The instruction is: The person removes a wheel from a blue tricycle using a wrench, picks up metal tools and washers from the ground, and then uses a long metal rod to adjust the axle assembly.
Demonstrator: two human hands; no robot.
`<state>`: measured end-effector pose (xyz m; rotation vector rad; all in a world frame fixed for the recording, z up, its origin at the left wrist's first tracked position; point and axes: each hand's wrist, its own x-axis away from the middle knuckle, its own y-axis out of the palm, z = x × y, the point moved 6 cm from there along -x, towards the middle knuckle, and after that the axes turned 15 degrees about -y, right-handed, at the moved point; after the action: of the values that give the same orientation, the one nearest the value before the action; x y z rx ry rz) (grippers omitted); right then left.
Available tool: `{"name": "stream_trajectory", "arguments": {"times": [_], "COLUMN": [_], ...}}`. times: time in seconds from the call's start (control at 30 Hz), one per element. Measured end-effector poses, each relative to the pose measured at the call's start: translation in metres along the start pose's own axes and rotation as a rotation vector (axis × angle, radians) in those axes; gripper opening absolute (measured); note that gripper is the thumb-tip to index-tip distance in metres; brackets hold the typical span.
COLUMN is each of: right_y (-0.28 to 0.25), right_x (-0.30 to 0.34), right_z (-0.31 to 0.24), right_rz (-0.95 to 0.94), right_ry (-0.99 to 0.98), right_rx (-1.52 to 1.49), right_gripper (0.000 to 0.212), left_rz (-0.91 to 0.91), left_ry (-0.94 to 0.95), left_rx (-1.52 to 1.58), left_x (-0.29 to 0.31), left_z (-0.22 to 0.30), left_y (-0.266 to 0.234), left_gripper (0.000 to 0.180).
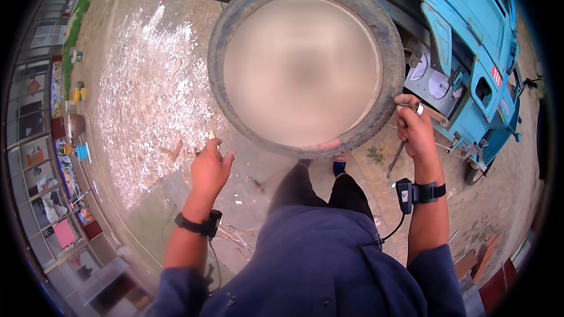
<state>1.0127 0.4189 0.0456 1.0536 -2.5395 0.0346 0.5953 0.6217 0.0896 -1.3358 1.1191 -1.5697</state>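
Two bare hands were noted in the head view, one on each side of a large dark tyre (pixel 393 70). The tyre stood centrally in front of the person, its ring fully visible; the area inside the ring was blurred and its detail could not be read. A reddish mark (pixel 329 145) was recorded on its lower edge.

The right hand (pixel 415 129), at the tyre's lower right edge, had its fingers curled tightly around a dark metal rod (pixel 396 161), which slanted down out of the fist. A bright metal end (pixel 418 109) showed at the top of the fist; whether it belonged to the same rod could not be told, nor whether the knuckles touched the rubber.

The left hand (pixel 211 167), below and left of the tyre, was apart from it, the fingers loosely bent and the thumb spread away. Black bands (pixel 197 223) were worn on both wrists.

A blue vehicle (pixel 458 9) stood behind and to the right of the tyre. White-flecked ground (pixel 147 82) lay to its left, with brown sticks (pixel 173 151) lower down near the left hand.
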Motion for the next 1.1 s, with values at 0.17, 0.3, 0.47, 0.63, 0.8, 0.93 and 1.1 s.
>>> {"name": "stream_trajectory", "arguments": {"times": [0.17,0.3,0.47,0.63,0.8,0.93,1.1], "right_y": [0.002,0.002,-0.011,-0.016,-0.006,0.0,0.005], "right_x": [0.001,0.003,0.007,0.008,0.006,0.005,0.004], "right_z": [-0.003,-0.003,0.004,0.009,0.006,0.005,0.004], "right_rz": [-0.005,-0.012,0.013,0.024,0.01,-0.004,-0.025], "right_ry": [-0.002,-0.006,-0.004,0.006,0.008,0.017,0.006], "right_rx": [0.016,0.021,0.035,0.033,0.025,0.031,0.025], "right_gripper": [0.022,0.021,0.021,0.021,0.022,0.022,0.021], "left_rz": [0.205,0.154,0.092,0.125,0.097,0.091,0.09], "left_ry": [0.404,0.401,0.372,0.399,0.361,0.328,0.329], "left_rx": [0.264,0.197,0.126,0.169,0.159,0.177,0.185], "left_x": [-0.022,-0.052,-0.067,-0.067,-0.072,-0.072,-0.073], "left_z": [0.117,0.168,0.18,0.183,0.183,0.183,0.183], "left_y": [-0.022,-0.01,0.002,0.0,0.004,0.007,0.006], "left_gripper": [0.029,0.028,0.025,0.022,0.025,0.027,0.028]}}
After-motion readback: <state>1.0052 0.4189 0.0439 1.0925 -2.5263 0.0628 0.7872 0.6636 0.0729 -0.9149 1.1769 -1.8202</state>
